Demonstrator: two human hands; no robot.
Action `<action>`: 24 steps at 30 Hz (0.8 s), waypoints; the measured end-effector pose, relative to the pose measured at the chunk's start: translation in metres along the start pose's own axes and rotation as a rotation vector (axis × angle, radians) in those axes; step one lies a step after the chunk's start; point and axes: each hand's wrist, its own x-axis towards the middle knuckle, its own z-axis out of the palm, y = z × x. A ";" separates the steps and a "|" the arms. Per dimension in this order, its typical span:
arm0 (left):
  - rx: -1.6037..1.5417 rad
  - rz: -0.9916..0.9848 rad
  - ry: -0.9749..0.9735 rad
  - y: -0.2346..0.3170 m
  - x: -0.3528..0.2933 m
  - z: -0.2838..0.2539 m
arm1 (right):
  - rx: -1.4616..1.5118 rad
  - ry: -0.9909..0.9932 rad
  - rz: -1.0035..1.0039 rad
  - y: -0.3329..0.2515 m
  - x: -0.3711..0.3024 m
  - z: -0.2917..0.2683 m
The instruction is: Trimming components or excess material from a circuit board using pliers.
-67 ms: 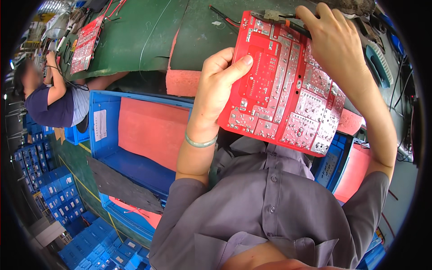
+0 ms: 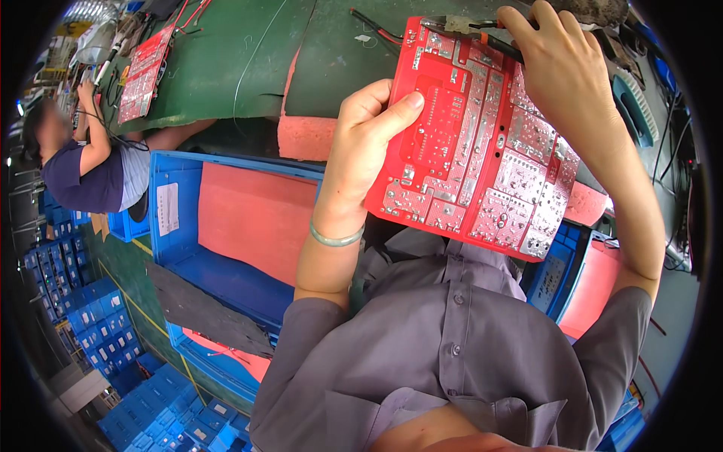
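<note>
My left hand (image 2: 370,139) grips the left side of a red circuit board (image 2: 482,162), thumb flat on its face. The board is tilted, and the face toward me carries many silvery solder joints and metal strips. At its far edge my right hand (image 2: 556,56) is closed around a pair of pliers (image 2: 501,47) with black-and-orange handles. The jaws lie along the top left edge of the board, beside a pale, glue-like patch. Whether they bite on anything is too small to tell. A black-and-red wire (image 2: 374,27) sticks out past the board's upper left.
The green mat (image 2: 226,71) covers the bench. Below it stands a blue crate (image 2: 169,215) lined with pink foam; another blue crate (image 2: 561,264) is at my right. A brush (image 2: 636,109) lies at the right. Leftward, a co-worker (image 2: 86,162) sits by another red board (image 2: 144,75).
My right hand and the pliers have shifted very slightly at the board's far edge. My left hand and the board look unmoved.
</note>
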 end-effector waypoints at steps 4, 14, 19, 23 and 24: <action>0.022 0.006 -0.008 0.000 0.000 -0.001 | 0.087 -0.036 0.034 -0.001 0.000 -0.002; -0.026 -0.017 -0.015 0.001 0.000 0.000 | -0.048 -0.038 -0.036 0.001 0.003 0.004; -0.026 -0.015 -0.007 -0.001 0.000 -0.001 | -0.055 -0.031 -0.071 0.002 0.007 0.010; -0.070 -0.030 0.035 0.001 -0.001 0.002 | -0.099 -0.023 -0.118 0.003 0.012 0.017; -0.070 -0.029 0.036 0.000 -0.003 0.004 | -0.099 -0.023 -0.119 0.004 0.013 0.018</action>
